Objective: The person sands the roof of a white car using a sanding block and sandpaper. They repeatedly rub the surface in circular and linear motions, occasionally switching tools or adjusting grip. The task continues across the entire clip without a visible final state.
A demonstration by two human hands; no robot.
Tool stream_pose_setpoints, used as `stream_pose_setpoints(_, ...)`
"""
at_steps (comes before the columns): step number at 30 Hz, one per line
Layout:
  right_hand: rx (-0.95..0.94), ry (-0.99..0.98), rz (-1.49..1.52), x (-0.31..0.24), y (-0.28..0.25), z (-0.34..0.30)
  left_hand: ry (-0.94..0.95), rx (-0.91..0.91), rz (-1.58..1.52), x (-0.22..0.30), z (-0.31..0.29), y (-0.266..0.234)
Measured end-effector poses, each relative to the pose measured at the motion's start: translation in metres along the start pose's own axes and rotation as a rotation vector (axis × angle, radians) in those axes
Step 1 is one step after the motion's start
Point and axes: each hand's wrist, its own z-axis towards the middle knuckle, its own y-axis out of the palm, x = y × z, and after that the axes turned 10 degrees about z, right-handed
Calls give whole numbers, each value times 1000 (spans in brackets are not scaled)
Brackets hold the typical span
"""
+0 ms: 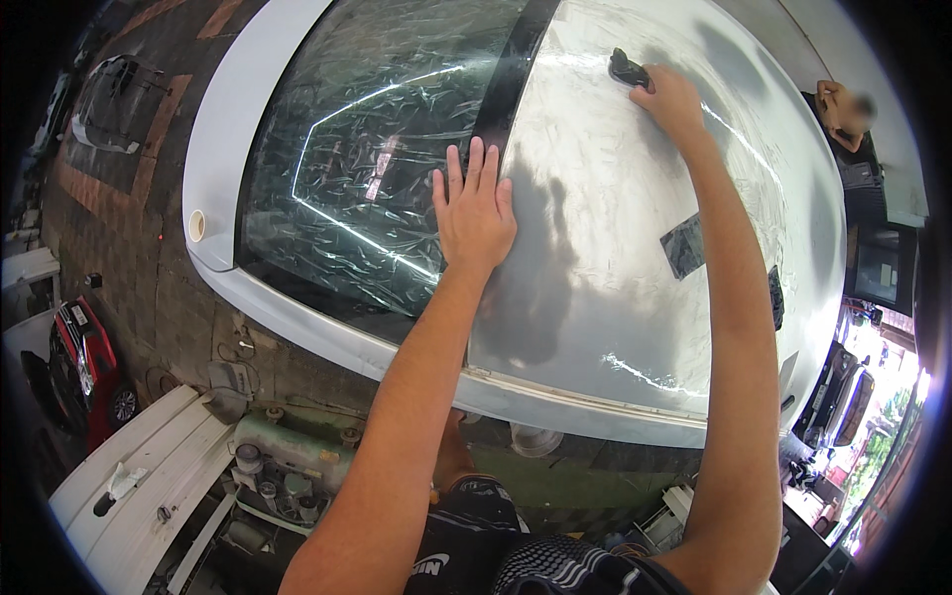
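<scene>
A car's pale roof panel [615,288], with a dull, streaky white surface, spreads before me. My left hand [477,210] lies flat with fingers extended at the seam between the roof and a dark window glass [337,188] under wrinkled clear film. Far out on the roof, my right hand [674,97] closes around a small black block [628,69], its underside against the panel. The block looks like a sanding block, though my fingers cover part of it. A dark grey rectangular sheet [681,246] rests on the roof beside my right forearm.
Another dark piece [776,297] lies near the roof's right side. Below left stand a green air compressor [293,446] and a white ribbed panel [139,476]. A red car [84,347] is at far left. At the upper right, another person [845,114] is in view.
</scene>
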Motion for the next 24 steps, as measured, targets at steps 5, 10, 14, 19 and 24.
stream_pose_setpoints(5, -19, -73, 109, 13, -5, 1, 1, 1, -4, 0, 0, 1)
stream_pose_setpoints(10, -65, -55, 75, 10, -6, 4, -9, -5, 13, -1, 0, 1)
stream_pose_setpoints(14, -18, -32, -40, 8, 4, 4, -4, -20, 14, 0, 0, 1)
stream_pose_setpoints(19, 23, -35, -47, 12, 10, 0, -1, 2, -1, 1, 0, 1)
stream_pose_setpoints(24, 54, -64, 12, 11, 11, -3, -2, 1, -10, 0, 0, -1)
